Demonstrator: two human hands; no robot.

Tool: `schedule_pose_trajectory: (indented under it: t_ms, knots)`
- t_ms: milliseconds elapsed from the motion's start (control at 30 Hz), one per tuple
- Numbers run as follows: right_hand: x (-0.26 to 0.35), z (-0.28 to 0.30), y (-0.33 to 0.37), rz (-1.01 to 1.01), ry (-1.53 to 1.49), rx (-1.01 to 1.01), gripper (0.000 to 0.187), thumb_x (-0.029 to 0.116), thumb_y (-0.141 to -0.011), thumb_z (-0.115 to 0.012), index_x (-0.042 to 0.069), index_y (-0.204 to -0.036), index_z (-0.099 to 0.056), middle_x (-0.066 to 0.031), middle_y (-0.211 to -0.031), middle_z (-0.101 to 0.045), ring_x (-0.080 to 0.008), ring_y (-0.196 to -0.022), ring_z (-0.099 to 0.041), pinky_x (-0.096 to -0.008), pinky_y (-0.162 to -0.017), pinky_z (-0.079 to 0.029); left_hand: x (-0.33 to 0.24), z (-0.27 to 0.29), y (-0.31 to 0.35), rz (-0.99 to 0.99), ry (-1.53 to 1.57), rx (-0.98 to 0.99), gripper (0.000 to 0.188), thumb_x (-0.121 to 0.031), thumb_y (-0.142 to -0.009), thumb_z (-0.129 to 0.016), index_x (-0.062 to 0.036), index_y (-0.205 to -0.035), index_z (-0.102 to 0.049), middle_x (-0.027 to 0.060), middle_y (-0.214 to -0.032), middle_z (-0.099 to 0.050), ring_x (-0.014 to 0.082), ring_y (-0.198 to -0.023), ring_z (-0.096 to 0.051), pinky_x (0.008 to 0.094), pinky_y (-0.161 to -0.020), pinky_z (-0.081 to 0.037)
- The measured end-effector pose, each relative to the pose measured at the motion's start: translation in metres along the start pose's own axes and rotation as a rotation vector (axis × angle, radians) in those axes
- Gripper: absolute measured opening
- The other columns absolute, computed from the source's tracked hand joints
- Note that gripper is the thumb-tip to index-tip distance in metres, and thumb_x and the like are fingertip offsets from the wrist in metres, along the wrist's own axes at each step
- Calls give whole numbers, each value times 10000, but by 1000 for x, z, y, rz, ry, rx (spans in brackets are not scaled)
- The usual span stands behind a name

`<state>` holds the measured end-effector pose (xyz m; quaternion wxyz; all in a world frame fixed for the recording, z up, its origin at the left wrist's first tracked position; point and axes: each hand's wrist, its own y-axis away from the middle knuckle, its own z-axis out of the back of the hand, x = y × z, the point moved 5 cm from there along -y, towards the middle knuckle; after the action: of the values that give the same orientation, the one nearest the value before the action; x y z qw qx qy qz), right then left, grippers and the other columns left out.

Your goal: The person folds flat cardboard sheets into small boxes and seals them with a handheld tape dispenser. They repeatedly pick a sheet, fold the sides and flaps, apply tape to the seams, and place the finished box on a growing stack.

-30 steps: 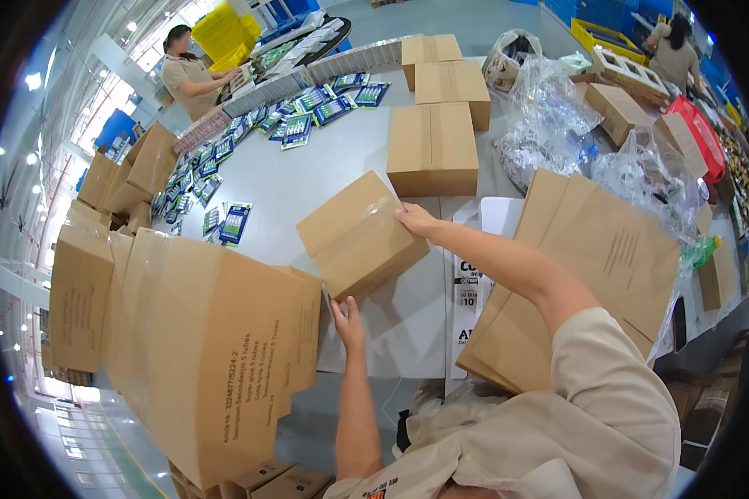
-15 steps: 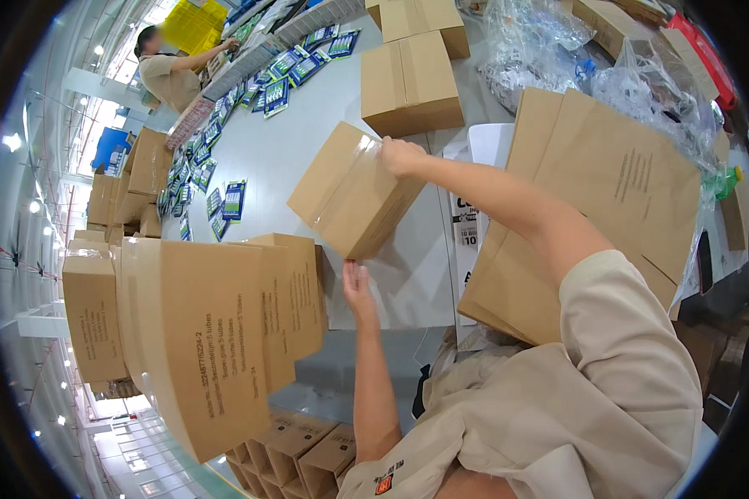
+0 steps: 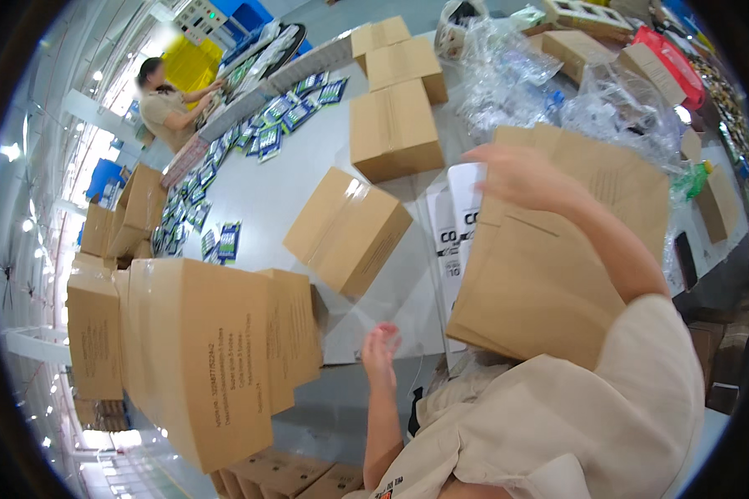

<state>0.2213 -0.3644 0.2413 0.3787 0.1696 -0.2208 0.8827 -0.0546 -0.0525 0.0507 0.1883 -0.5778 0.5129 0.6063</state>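
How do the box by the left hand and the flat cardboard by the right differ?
Shape: the box is folded up and closed; the flat cardboard is an unfolded, overlapping pile.
Tape: the box has clear tape on top; none is visible on the flat cardboard.
Hands: the left hand is clear of the box; the blurred right hand overlaps the flat cardboard, contact unclear.
Shared: both are brown.

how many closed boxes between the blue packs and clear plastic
4: an angled box in front, then a near box, middle box and far box in a row behind it; more may be hidden.
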Motion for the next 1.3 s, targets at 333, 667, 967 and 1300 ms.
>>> schedule_pose_trajectory:
  t_ms: [333,667,967,1300]
  knots:
    - [-35,11,405,-1362,-703,-772,469,483,-969,-605,33,-1101,-623,-5,-825,-582,-84,-719,-527,-272,-632,-429,-14,-112,-12,127,-427,389,657,-518,-1004,-489,0,-1407,-481,128,-1360,-570,236,-1281,-532,412,-1069,-394]
    - [15,-48,379,-1276,-1168,-810,730,409,-880,-739,-10,-1398,-441,-143,-1354,-545,-210,-1231,-546,-353,-977,-462,-27,-192,-18,-144,-974,521,732,-576,-941,-581,65,-1291,-554,204,-1191,-665,278,-1118,-632,364,-969,-462]
    - [73,-40,419,-899,-1193,-938,484,171,-845,-767,-52,-1233,-582,-133,-1080,-682,-212,-870,-683,-332,-757,-553,-29,-127,76,-331,-814,352,690,-589,-837,-701,46,-1106,-693,183,-1000,-740,252,-912,-714,377,-814,-547]
    - [252,-97,443,-886,-973,-660,617,259,-874,-656,-29,-1386,-466,-165,-1298,-589,-292,-1139,-618,-403,-945,-527,-106,27,323,-953,-498,221,876,-515,-757,-794,-41,-1424,-480,196,-1084,-647,365,-989,-618,415,-873,-517]
